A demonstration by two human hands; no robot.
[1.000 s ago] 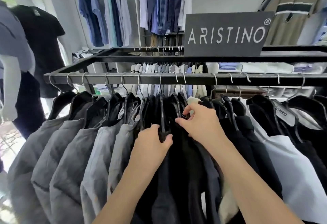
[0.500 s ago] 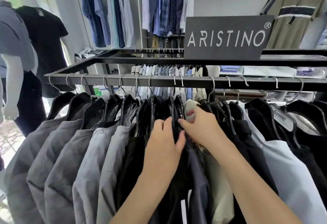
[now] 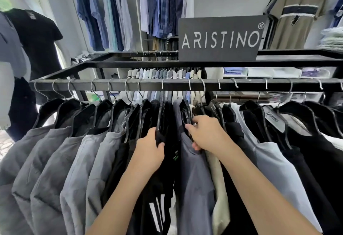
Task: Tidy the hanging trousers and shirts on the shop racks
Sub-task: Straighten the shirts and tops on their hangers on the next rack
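Gripping a black hanger (image 3: 161,121) at the shoulder, the left hand (image 3: 150,148) is curling its fingers (image 3: 150,132) round the far side while the thumb is pressing the near edge. That hanger is carrying a black shirt (image 3: 157,188) with white stripes low down, hanging near the middle of the black rail (image 3: 241,85).

At 3 o'clock from it, the right hand (image 3: 207,134) is holding the next hanger (image 3: 186,116), its fingers (image 3: 199,119) bent over the top and the thumb hooking under the collar of a slate-blue shirt (image 3: 194,182). A narrow gap is showing between the two garments, and both hands are sitting close together.

Towards 9 o'clock, grey shirts (image 3: 61,160) are hanging in a row on black hangers, shoulders overlapping. Towards 3 o'clock, a beige garment (image 3: 217,179) is lying just beside the slate-blue one, then a pale blue shirt (image 3: 274,169) and more black tops (image 3: 319,160).

At 12 o'clock, a dark sign (image 3: 220,38) reading ARISTINO is standing on the rack's upper frame. Blue shirts (image 3: 104,17) are hanging on the back wall at 11 o'clock, a striped olive polo (image 3: 297,12) at 1 o'clock, and a mannequin in a black tee (image 3: 39,41) is standing at 9 o'clock.
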